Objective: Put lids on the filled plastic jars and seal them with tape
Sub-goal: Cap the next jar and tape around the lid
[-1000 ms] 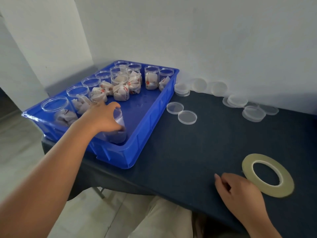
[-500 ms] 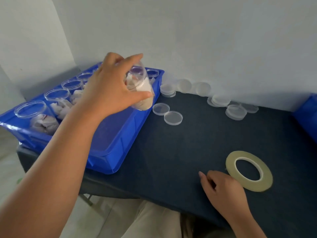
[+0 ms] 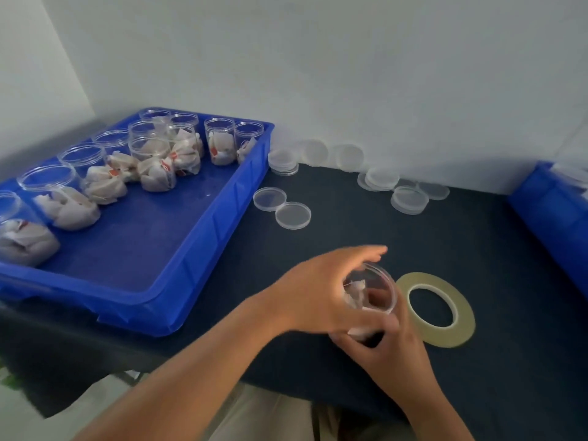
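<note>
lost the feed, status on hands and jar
Left hand and right hand hold filled clear plastic jar, no lid on. Yellowish tape roll beside it. Nothing in the way.

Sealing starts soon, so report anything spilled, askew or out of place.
Nothing looks spilled or damaged. Only the lids are untidy: two stand on edge against the wall, others lie scattered or stacked on the table. The jar held by the left hand and right hand has no lid yet.

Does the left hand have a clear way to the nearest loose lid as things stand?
Likely yes, once it lets go: the left hand and right hand both hold the jar. The lid lies flat on the table ahead of the left hand, with nothing between them.
</note>
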The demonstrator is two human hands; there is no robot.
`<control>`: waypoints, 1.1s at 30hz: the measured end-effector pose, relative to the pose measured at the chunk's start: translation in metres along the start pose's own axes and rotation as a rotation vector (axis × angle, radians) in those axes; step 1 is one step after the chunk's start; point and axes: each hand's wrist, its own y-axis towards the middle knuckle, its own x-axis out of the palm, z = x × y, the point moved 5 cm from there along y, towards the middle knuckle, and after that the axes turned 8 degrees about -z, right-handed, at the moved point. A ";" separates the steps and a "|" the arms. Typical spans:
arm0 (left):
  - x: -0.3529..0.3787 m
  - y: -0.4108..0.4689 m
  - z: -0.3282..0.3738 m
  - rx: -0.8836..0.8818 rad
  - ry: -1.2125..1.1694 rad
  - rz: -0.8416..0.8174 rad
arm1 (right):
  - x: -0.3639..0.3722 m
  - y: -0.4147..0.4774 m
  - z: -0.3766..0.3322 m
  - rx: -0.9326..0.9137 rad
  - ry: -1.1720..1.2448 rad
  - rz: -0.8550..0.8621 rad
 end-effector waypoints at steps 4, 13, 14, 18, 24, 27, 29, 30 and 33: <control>-0.050 0.035 -0.061 -0.239 -0.012 0.306 | 0.000 0.004 0.004 0.006 0.014 0.011; -0.033 0.054 -0.140 -0.378 0.440 0.331 | -0.001 0.006 0.003 -0.011 -0.007 0.012; -0.028 0.047 -0.138 -0.350 0.423 0.380 | -0.001 0.007 0.003 -0.013 -0.009 0.015; -0.022 0.029 -0.129 -0.338 0.368 0.331 | -0.001 0.007 0.002 -0.020 0.001 0.020; -0.037 -0.001 -0.114 -0.352 -0.382 0.604 | -0.002 0.004 -0.001 0.004 -0.022 0.021; -0.033 -0.007 -0.117 -0.417 -0.213 0.534 | -0.001 0.002 0.003 0.034 -0.040 0.013; -0.028 -0.013 -0.127 -0.514 -0.030 0.434 | -0.001 0.002 0.005 0.044 -0.041 0.007; -0.025 -0.016 -0.131 -0.561 0.027 0.363 | -0.001 0.002 0.005 0.044 -0.041 0.008; -0.017 -0.019 -0.128 -0.641 0.177 0.188 | 0.000 0.002 0.004 0.048 -0.034 0.005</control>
